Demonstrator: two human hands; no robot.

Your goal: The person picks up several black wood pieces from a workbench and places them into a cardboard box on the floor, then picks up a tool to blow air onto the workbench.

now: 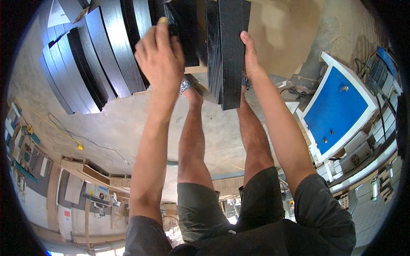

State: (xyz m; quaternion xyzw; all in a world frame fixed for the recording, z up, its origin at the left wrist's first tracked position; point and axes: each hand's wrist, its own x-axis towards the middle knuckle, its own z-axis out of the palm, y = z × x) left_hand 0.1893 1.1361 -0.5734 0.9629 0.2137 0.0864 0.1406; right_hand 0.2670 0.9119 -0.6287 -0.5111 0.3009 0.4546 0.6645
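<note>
Hands at a stack of black panels, seen from my head camera. My left hand lay over the top edge of one upright black panel, fingers curled onto it and grasping it. My right hand pressed against the right face of a second, thicker bundle of black panels; its thumb lay along the panel's edge, and I could not tell how far the other fingers closed behind it. Both bundles stood on end directly ahead of my legs, their lower edges just above my feet, with a light wooden block showing between them.

To my left, a fanned row of black boards leaned edge to edge, close beside my left hand. The concrete floor lay open below that row, crossed only by a thin cable. To my right stood a blue-and-white cabinet, well apart from the panels, with bare floor between it and my right forearm.
</note>
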